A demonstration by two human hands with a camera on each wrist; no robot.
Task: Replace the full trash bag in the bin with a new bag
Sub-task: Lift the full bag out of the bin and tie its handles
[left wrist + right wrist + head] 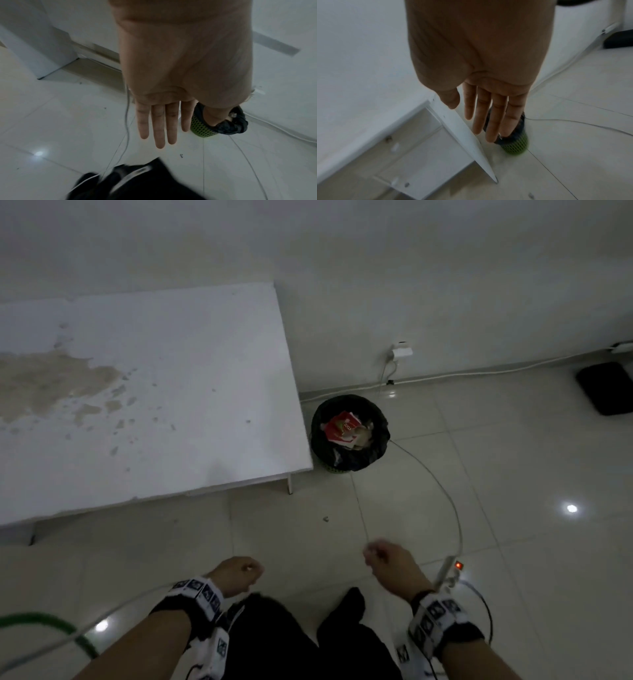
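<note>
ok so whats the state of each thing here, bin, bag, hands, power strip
green mesh bin: upright on the floor, lined
black trash bag: in the bin, open, full of rubbish
left hand: empty, fingers straight
right hand: empty, fingers straight
power strip: switch lit red

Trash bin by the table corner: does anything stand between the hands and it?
Nothing solid. Open floor tile lies between both open hands, left hand and right hand, and the bin. Only a thin cable runs across the floor there, and the table corner stands just beside the bin.
</note>
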